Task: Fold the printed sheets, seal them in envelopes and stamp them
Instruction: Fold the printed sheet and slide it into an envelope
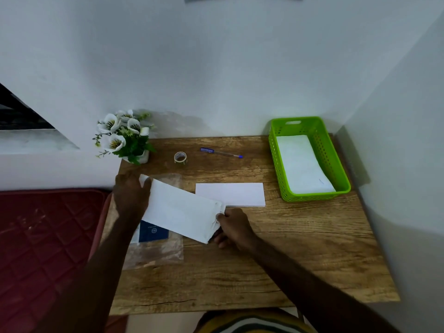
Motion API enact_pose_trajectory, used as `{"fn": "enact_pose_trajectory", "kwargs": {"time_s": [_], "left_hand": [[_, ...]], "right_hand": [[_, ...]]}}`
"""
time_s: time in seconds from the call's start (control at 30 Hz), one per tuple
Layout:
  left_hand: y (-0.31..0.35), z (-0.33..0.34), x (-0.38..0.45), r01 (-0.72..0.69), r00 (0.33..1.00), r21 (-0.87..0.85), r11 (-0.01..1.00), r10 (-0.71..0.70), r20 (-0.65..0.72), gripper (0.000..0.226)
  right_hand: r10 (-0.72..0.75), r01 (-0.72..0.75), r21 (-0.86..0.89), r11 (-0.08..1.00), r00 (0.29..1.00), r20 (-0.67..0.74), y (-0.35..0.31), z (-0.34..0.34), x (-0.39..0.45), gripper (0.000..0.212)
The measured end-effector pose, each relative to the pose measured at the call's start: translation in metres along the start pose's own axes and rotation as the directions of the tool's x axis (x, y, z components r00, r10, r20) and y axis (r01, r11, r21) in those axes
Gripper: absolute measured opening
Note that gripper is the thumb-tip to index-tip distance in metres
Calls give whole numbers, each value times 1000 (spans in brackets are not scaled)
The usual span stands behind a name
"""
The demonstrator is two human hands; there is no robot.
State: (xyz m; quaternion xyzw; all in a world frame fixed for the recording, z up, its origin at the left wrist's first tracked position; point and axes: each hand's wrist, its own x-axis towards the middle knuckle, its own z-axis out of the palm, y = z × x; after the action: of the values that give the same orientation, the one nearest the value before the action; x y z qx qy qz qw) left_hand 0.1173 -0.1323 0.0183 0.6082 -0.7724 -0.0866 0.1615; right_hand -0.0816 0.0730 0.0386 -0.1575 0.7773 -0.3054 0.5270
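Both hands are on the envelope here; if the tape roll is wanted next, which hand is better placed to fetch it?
Probably the left hand. It holds the envelope at its far-left end, nearest the tape roll, with bare table between. The right hand pinches the near-right corner, farther away, and would cross over the envelope.

The rectangular brown wooden table (264, 260) shows rough-looking grain and cracks. The matt white paper envelope (180, 210) lies over a glossy clear plastic bag (156, 253). The bright green perforated plastic basket (334, 162) holds matt white paper sheets (302, 164).
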Motion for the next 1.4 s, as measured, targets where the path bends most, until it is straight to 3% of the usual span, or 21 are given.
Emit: {"fn": "enact_pose_trajectory", "kwargs": {"time_s": [0.13,0.3,0.6,0.77,1.0,1.2,1.4], "left_hand": [[30,1,-40,-174,972,-5,985,171,-160,38],[67,20,-107,-353,931,-115,929,361,60,51],[70,35,-140,-261,947,-76,962,270,173,74],[70,35,-142,-269,947,-38,962,272,172,79],[72,39,-143,-303,939,-8,953,300,168,68],[73,42,-146,-296,944,17,955,290,156,47],[76,43,-153,-285,948,44,957,275,162,47]], "right_hand": [[-12,9,60,998,999,40,-3,-1,4,33],[-23,12,151,988,997,74,-5,-3,3,28],[-87,79,150,986,995,48,-4,-3,3,19],[-63,48,119,992,990,127,-6,-7,5,23],[-53,32,116,993,982,181,-6,-11,7,23],[-59,48,106,993,993,107,-2,-7,10,14],[-141,141,14,990,990,14,3,0,10,20]]}}
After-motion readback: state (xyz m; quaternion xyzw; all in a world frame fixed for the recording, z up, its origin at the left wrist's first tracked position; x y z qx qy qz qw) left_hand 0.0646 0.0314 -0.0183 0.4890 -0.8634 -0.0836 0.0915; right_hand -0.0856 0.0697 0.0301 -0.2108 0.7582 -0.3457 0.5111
